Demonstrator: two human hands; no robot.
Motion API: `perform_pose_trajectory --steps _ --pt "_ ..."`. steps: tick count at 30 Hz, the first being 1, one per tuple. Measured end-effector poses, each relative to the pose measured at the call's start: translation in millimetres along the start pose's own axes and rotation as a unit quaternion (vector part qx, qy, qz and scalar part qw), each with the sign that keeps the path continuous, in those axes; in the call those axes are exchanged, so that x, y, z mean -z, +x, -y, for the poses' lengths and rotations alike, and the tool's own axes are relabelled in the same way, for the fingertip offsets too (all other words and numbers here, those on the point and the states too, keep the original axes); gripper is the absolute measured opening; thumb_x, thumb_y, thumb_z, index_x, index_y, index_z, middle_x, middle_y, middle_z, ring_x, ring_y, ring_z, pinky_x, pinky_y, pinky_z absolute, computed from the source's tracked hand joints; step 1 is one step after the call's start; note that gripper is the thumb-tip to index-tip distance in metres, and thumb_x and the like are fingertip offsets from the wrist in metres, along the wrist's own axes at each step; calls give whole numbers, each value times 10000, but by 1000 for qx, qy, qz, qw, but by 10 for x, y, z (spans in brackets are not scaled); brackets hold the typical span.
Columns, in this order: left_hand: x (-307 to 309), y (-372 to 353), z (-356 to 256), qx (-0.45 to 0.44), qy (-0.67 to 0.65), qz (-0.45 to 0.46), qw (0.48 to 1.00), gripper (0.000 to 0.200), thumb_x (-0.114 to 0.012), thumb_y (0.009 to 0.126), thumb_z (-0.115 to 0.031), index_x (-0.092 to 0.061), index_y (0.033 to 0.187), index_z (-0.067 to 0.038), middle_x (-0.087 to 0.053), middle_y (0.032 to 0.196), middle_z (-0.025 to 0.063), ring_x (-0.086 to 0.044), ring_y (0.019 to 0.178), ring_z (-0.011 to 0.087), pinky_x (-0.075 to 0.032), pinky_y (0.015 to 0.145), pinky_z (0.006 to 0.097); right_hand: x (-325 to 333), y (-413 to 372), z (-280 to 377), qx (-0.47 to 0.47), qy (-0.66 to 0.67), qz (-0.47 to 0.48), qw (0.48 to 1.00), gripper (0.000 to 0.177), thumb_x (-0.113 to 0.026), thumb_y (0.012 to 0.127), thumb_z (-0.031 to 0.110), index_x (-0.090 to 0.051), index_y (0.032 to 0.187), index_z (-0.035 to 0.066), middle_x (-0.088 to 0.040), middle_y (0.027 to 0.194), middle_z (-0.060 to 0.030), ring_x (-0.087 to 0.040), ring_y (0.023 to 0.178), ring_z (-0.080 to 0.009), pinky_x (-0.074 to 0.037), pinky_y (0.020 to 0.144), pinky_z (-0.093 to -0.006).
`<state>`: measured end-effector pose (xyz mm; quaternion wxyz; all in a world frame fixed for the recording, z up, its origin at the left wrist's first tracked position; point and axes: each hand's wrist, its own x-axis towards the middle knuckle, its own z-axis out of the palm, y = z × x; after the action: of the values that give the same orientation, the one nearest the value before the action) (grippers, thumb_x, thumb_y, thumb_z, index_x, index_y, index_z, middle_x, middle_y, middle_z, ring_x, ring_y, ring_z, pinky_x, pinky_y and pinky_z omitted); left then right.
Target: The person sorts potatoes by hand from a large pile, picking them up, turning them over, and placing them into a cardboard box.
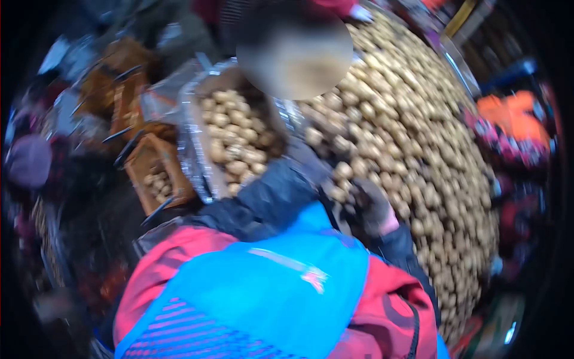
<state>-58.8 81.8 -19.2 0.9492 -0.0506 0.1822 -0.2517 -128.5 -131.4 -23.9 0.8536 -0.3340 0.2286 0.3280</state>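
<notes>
A large heap of potatoes [418, 137], round and yellow-brown, spreads before me and to the right. My right hand [372, 208], in a dark grey glove with a pink cuff, is down at the heap's near edge, beside a few potatoes. Its fingers are dark and smeared. From the left my dark-sleeved arm reaches over the heap's left edge. My left hand [327, 127] seems to be in a brownish glove among the potatoes there, its fingers too blurred to make out. Whether either hand grips a potato cannot be seen.
Left of the heap stands a plastic-lined container [190, 131] part filled with potatoes. Beyond it is an orange crate [143, 185] with a few potatoes and dark handles. Another person, blurred out, is opposite. An orange garment [513, 116] shows at far right.
</notes>
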Motion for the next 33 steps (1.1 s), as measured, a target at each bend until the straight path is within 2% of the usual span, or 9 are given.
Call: perform_pose_trajectory --steps 2,10,12,14,17,18,22,26,33 --pt "143 173 -73 -202 86 -35 975 327 -584 960 -489 -630 952 -165 -683 1016 82 -675 945 280 -594 732 497 353 108 22 29 2 55 998 316 -589 959 259 -579 1207 63 -618 1003 -43 -598 855 -165 -502 681 -296" --pt "28 -7 -432 -174 55 -52 982 439 -573 967 -405 -499 623 -143 -662 787 103 -689 998 324 -631 682 492 -7 192 394 202 -241 -173 933 321 -640 934 224 -627 1195 37 -635 1062 -97 -633 910 -201 -544 741 -318" --pt "165 -52 -543 -164 36 -5 986 361 -543 964 -467 -555 899 -112 -662 977 143 -666 1062 329 -627 716 518 -260 374 598 223 -461 -220 830 314 -636 924 212 -662 1192 50 -661 1095 -98 -654 929 -216 -553 777 -329" --pt "262 -97 -626 -158 19 41 986 505 -514 961 -529 -611 1174 -81 -662 1167 183 -643 1127 333 -623 750 545 -268 655 758 367 -747 -166 529 435 -688 822 91 -653 1253 131 -659 1206 -129 -643 1075 -317 -525 897 -408" --pt "43 -353 -622 -194 -11 -78 978 523 -599 947 -352 -335 531 -177 -485 563 -6 -451 468 187 -632 679 449 -545 891 813 150 -897 -134 394 589 -601 784 -13 -595 1337 190 -578 1338 -155 -589 1190 -368 -493 982 -451" --pt "426 -234 -751 -163 -66 136 975 461 -591 955 -384 -423 582 -172 -569 647 20 -563 562 213 -622 646 434 -529 988 860 125 -919 -115 355 608 -568 773 -40 -597 1335 191 -574 1343 -156 -585 1196 -369 -491 986 -452" --pt "430 -579 -1002 -268 24 47 962 495 -583 933 -484 -590 1261 -113 -633 1249 144 -661 1052 301 -587 768 503 -184 995 870 286 -876 -118 370 406 -645 825 91 -656 1223 173 -626 1209 -130 -637 1062 -354 -514 909 -447" --pt "100 -912 -1493 -402 33 8 915 271 -595 964 -391 -624 853 -144 -710 948 83 -692 1028 307 -616 730 525 -30 772 857 345 -668 -84 654 418 -652 869 -1 -623 1280 69 -645 1165 -129 -648 1088 -254 -519 918 -351" --pt "112 -980 -3362 -538 98 -58 835 409 -503 973 -469 -541 727 -146 -616 746 95 -578 717 246 -568 850 549 114 310 710 293 -530 -112 788 431 -635 886 -43 -565 1312 -27 -607 1302 -128 -586 1184 -209 -484 989 -318"
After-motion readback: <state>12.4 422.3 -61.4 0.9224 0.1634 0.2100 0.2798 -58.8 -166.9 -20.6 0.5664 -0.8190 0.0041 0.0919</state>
